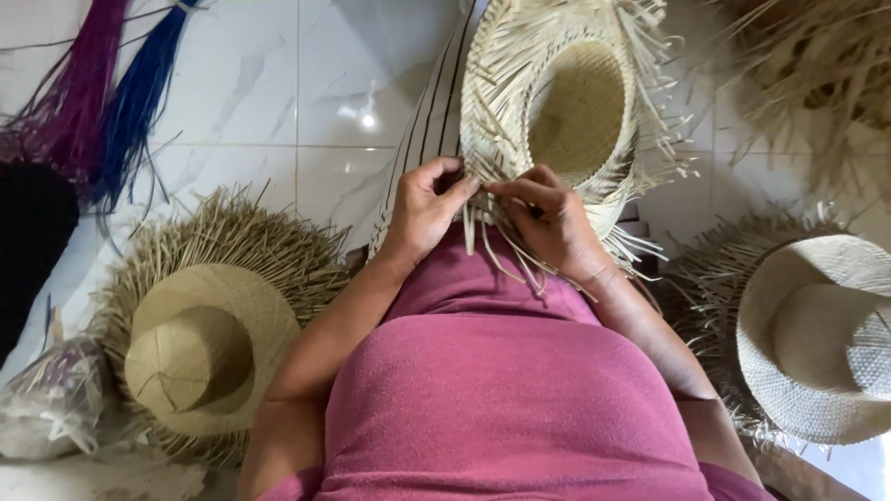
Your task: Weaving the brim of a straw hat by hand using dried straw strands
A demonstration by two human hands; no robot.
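A half-woven straw hat [566, 102] rests upside down against my knees, its hollow crown facing me and loose straw ends sticking out all round the brim. My left hand [425, 209] pinches strands at the near edge of the brim. My right hand [548, 218] grips neighbouring strands right beside it, fingertips almost touching the left. Loose straw ends hang down between both hands over my pink clothing.
A finished-crown straw hat [209, 339] with a ragged brim lies on the tiled floor at left. A paler hat [821, 339] lies at right. Purple and blue fibre bundles [107, 88] hang at top left; a clear plastic bag [51, 399] sits bottom left. More loose straw [817, 74] at top right.
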